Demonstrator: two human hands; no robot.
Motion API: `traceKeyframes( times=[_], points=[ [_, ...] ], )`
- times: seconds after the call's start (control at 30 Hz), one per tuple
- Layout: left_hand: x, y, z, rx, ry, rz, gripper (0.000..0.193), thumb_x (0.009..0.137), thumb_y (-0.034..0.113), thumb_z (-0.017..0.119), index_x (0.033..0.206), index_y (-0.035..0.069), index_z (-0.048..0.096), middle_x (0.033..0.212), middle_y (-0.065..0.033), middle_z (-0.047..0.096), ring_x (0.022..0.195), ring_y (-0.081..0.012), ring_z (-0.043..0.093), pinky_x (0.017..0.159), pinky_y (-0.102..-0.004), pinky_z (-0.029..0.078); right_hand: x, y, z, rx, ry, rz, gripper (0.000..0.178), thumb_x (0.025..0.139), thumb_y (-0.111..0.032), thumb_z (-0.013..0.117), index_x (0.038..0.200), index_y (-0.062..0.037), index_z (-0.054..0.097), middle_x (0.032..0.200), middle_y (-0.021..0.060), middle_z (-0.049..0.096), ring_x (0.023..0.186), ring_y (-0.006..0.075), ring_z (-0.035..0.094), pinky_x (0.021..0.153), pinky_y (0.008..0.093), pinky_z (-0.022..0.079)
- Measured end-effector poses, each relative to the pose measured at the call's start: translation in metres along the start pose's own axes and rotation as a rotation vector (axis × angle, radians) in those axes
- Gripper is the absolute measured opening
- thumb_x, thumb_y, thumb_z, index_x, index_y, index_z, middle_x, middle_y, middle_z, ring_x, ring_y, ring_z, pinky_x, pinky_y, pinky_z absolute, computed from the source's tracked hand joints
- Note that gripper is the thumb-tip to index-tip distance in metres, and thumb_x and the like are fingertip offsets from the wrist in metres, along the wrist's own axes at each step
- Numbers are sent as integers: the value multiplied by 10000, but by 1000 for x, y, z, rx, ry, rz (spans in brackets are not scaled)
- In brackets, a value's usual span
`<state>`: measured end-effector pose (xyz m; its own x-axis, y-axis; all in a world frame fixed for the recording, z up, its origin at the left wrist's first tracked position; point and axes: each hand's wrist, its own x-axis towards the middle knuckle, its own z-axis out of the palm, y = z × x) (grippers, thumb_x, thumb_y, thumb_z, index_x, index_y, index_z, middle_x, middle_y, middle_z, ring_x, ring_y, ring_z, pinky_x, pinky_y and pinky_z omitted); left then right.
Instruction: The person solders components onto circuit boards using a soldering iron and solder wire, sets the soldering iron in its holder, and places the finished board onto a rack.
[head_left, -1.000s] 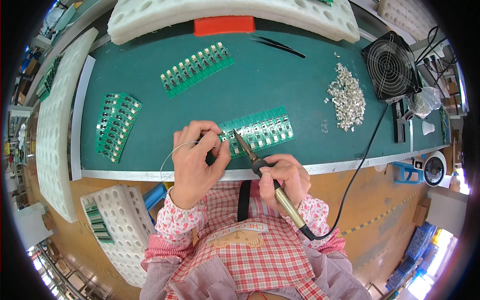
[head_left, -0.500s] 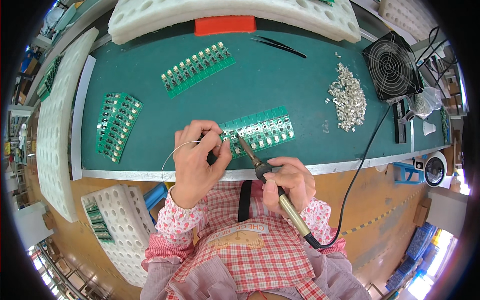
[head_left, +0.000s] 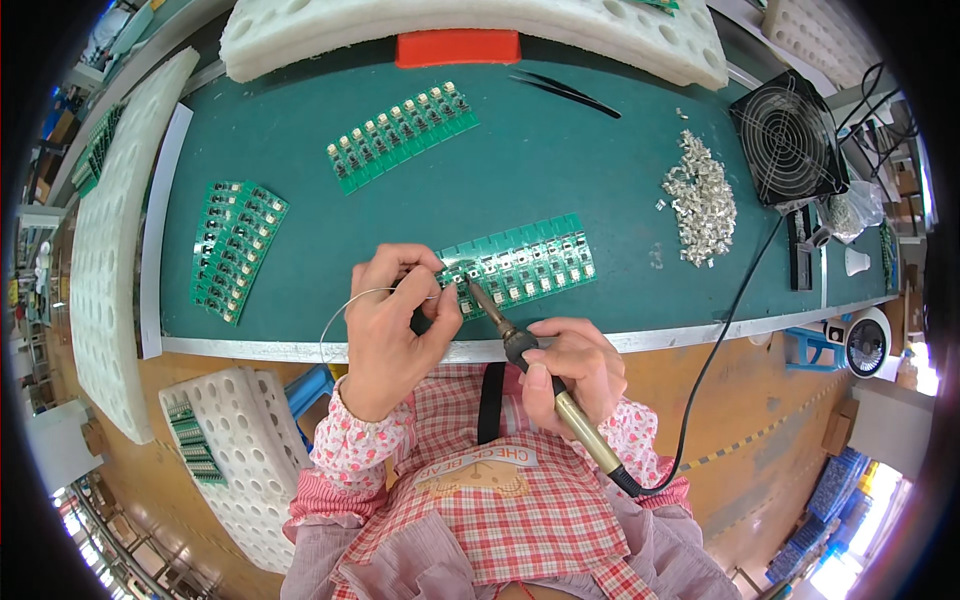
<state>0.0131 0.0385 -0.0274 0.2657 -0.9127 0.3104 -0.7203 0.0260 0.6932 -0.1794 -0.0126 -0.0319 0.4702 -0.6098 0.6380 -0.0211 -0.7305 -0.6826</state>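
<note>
A green circuit board panel (head_left: 530, 262) with rows of small parts lies near the table's front edge. My right hand (head_left: 575, 370) is closed around a soldering iron (head_left: 520, 345), whose tip meets the panel toward its left end. Beside that end, my left hand (head_left: 393, 325) pinches a thin solder wire (head_left: 345, 303), which loops out to the left of the hand. The wire's end is hidden by the fingers and the panel's left end is partly covered by them. From the iron's handle a black cord (head_left: 705, 410) curves up to the right.
Further circuit board panels (head_left: 405, 137) lie at the back and left (head_left: 237, 250). A heap of small metal parts (head_left: 700, 200) lies at right, near a black fan (head_left: 787, 137). Black tweezers (head_left: 568, 93) and a red block (head_left: 458, 48) are at the back, beside white foam (head_left: 470, 25).
The soldering iron's tip has shifted slightly left along the panel, with my right hand following. My left hand stays nearly in place, still holding the wire.
</note>
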Motion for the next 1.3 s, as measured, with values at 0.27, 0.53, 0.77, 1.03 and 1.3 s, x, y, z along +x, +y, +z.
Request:
traceKeyframes(
  times=[0.27, 0.53, 0.77, 1.03, 1.3],
  points=[
    [1, -1, 2, 18, -8, 18, 147, 751, -26, 693, 722, 20, 557, 975, -83, 596, 791, -230, 525, 720, -357, 401, 3, 3, 7, -36, 10, 16, 175, 758, 32, 709, 884, -8, 595, 644, 64, 617, 547, 201, 617, 726, 426, 605],
    [5, -1, 5, 55, 10, 7, 157, 748, -18, 693, 725, 25, 544, 952, -80, 594, 764, -229, 518, 717, -355, 395, 2, 5, 9, -21, 41, 42, 161, 747, 25, 714, 867, -9, 613, 632, 59, 611, 539, 202, 614, 717, 421, 605],
    [2, 2, 2, 51, -2, -46, 161, 777, -15, 699, 736, 8, 545, 949, -92, 595, 744, -221, 549, 699, -343, 427, 5, 0, 11, -25, 65, 57, 143, 740, 23, 721, 819, -14, 609, 629, 61, 612, 542, 213, 622, 719, 409, 603],
    [-4, 0, -7, 19, 43, -55, 154, 880, 9, 641, 755, -3, 553, 955, -102, 634, 796, -216, 569, 731, -340, 438, 4, -2, 11, -43, 58, 54, 172, 729, 50, 725, 822, -15, 596, 640, 64, 621, 545, 216, 626, 720, 407, 602],
    [-4, -2, -9, 13, 20, -19, 142, 875, 19, 639, 757, 22, 559, 965, -83, 639, 849, -238, 557, 807, -350, 403, -2, -7, -5, 3, 30, 32, 185, 800, 34, 682, 941, 3, 567, 632, 65, 612, 537, 188, 613, 756, 439, 603]
  ],
)
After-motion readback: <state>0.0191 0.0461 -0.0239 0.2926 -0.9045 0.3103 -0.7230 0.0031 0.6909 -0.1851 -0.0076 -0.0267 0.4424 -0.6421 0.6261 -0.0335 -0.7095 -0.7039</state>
